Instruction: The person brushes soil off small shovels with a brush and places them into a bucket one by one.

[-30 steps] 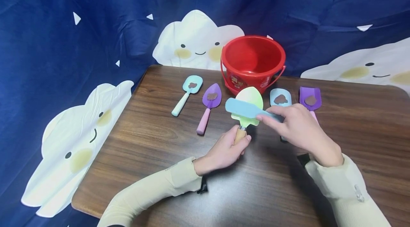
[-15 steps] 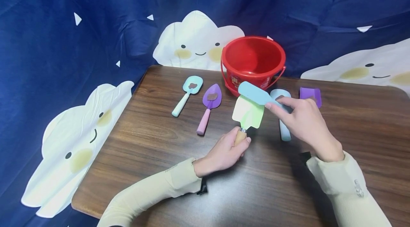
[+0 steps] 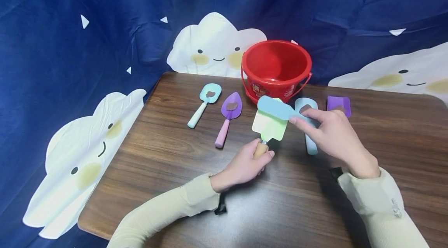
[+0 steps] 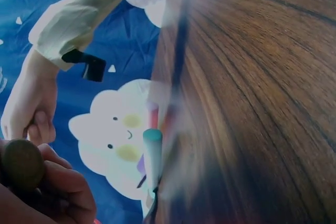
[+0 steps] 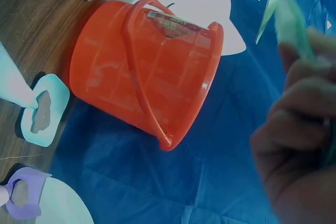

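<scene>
Blue spatula [image 3: 274,108] shifted, perhaps touching trowel [image 3: 270,127]; bucket [image 3: 274,87] behind.

"What's in the right hand [image 5: 294,127]?"
"A pale, blurred tool [image 5: 292,27], its tip near a thin blade [image 5: 272,6]."
"And on the counter [image 5: 31,30]?"
"A red bucket [image 5: 163,77], handle [image 5: 135,72] across its side, near a light blue shovel [image 5: 56,106] and a purple shovel [image 5: 34,195], each with a brown patch [image 5: 41,114]."

Curled left hand [image 3: 244,164], right hand [image 3: 330,131]
</scene>
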`<state>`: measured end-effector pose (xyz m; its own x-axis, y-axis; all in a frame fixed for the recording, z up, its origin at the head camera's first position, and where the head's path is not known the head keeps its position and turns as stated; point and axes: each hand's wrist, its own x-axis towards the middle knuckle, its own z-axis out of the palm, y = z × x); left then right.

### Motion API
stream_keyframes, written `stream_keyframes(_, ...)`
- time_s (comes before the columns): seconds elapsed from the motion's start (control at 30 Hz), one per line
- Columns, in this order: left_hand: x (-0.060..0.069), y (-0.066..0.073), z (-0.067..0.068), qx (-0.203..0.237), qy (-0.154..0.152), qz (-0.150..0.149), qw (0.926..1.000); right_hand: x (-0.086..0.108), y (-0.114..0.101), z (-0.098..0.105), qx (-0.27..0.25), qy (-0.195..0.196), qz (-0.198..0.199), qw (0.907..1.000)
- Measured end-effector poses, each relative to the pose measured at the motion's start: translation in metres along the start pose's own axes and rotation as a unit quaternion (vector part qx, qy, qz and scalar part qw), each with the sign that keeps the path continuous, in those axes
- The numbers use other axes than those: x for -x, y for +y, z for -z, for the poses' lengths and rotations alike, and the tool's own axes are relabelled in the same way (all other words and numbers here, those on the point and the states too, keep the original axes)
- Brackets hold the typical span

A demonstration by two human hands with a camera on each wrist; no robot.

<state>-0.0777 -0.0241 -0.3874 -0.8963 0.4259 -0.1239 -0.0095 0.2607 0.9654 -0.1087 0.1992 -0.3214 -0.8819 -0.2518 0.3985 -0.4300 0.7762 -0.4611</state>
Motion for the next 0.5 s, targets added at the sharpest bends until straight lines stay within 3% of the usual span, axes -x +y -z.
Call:
stream_keyframes(0.1,-0.0011,0.002,0.0009,0.036,0.006,0.02,0.9991,0.0018,0.0001,-0.0002,-0.013,-0.036,0.013,0.9992)
stream_keyframes(0.27,-0.0039,0.0045,0.0024,0.101,0.019,0.046,0.9936,0.0044,0.0011,-0.0013,-0.027,-0.064,0.03,0.9972)
stream_keyframes(0.5,-0.0072,0.0024,0.0059,0.142,0.014,0.052,0.9884,0.0074,0.0071,-0.0045,-0.035,-0.098,0.014,0.9945)
